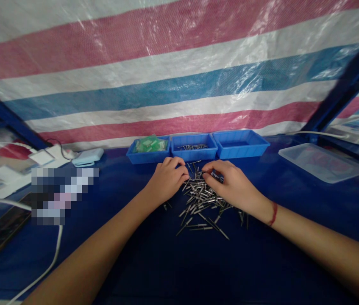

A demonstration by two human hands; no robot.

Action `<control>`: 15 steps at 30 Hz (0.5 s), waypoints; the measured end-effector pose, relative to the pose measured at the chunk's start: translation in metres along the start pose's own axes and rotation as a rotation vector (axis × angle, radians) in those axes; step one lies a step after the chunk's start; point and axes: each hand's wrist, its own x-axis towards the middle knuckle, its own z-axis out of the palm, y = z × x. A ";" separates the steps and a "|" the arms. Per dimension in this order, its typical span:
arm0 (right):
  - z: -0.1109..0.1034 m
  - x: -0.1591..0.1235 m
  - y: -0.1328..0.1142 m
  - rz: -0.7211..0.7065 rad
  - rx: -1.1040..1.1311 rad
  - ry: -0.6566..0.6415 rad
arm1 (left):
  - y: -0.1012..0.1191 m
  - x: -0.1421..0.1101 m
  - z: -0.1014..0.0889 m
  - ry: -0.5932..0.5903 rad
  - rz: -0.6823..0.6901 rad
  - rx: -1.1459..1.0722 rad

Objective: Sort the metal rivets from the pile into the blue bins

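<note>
Left hand point(168, 182) and right hand point(233, 184) flank a loose heap of rivets point(198, 199) on the blue table point(182, 271).
Left fingers curl in toward the thumb at the heap's left edge; right thumb and fingers are bent over its upper right side, and whether either hand grips a rivet cannot be told. Rivets lie crisscrossed between the hands and toward the near side, a few strays beside the left wrist; a red band point(274, 214) circles the right wrist. Just beyond stand three blue bins side by side: the left bin point(149, 158) holds green packets point(150, 144), the middle bin point(194, 155) some rivets, and the right bin point(243, 151) is to their right. Farther out, a phone point(1, 233) lies at left, clear plastic point(319, 165) at right, and a striped sheet point(179, 89) hangs behind.
</note>
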 end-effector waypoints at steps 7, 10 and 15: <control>-0.003 -0.003 -0.010 -0.076 0.161 0.076 | 0.017 -0.006 -0.011 0.222 -0.155 -0.435; -0.006 -0.006 -0.017 -0.083 0.269 0.122 | 0.035 -0.010 -0.015 0.183 -0.239 -0.646; -0.007 -0.010 -0.025 -0.092 0.359 0.164 | 0.049 -0.013 -0.017 0.165 -0.256 -0.754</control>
